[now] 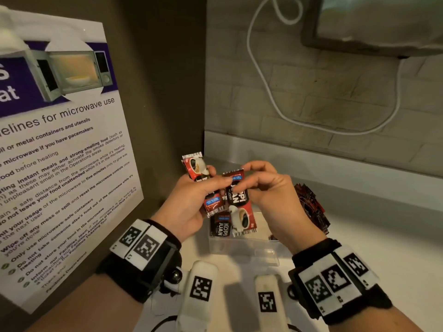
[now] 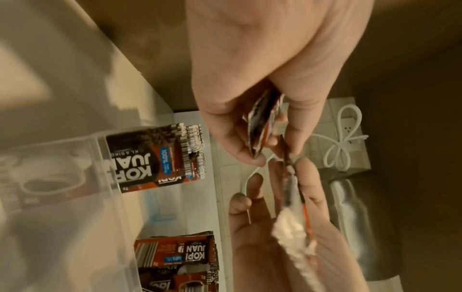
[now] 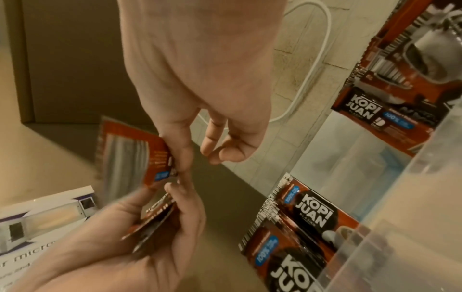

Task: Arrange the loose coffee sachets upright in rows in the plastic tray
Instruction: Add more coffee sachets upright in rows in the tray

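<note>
Above the clear plastic tray (image 1: 244,250), my left hand (image 1: 211,180) grips a small stack of red and black coffee sachets (image 1: 202,178). My right hand (image 1: 242,178) pinches one sachet (image 1: 236,191) by its top edge, right next to that stack. In the right wrist view the pinched sachet (image 3: 132,150) hangs from my right hand (image 3: 180,162), with the left hand's stack (image 3: 155,223) just below it. Several sachets (image 1: 223,227) stand upright at the tray's left end. Edge-on in the left wrist view, the stack (image 2: 262,126) sits between my left thumb and fingers.
A pile of loose sachets (image 1: 311,207) lies on the white counter to the right of the tray. A microwave guideline poster (image 1: 60,152) leans at the left. A white cable (image 1: 275,104) loops down the tiled back wall, and an appliance (image 1: 374,22) hangs at the upper right.
</note>
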